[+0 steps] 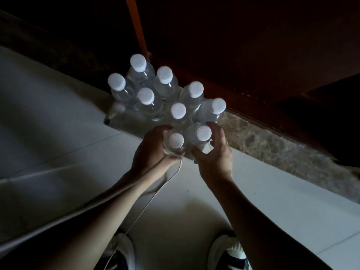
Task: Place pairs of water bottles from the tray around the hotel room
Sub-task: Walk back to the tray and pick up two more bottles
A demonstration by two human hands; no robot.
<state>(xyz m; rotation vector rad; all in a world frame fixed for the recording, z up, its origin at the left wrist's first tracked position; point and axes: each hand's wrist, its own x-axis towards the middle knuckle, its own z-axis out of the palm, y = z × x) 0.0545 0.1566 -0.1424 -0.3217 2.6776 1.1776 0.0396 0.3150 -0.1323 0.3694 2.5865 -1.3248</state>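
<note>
Several clear water bottles with white caps stand upright on a flat tray [118, 121] that rests on the pale floor. My left hand [150, 149] wraps around the nearest bottle [176, 141] at the tray's front. My right hand [214, 158] curls around the bottle beside it [203, 133], thumb and fingers on its sides. The other bottles [146, 96] stand behind in a tight cluster. The room is dim, so the bottles' lower parts are hard to make out.
A dark wooden door or panel [253, 45] rises just behind the tray, above a speckled stone threshold [272, 141]. A thin white cable [155, 193] hangs down past my left wrist. My two shoes [228, 254] show at the bottom on the tiled floor.
</note>
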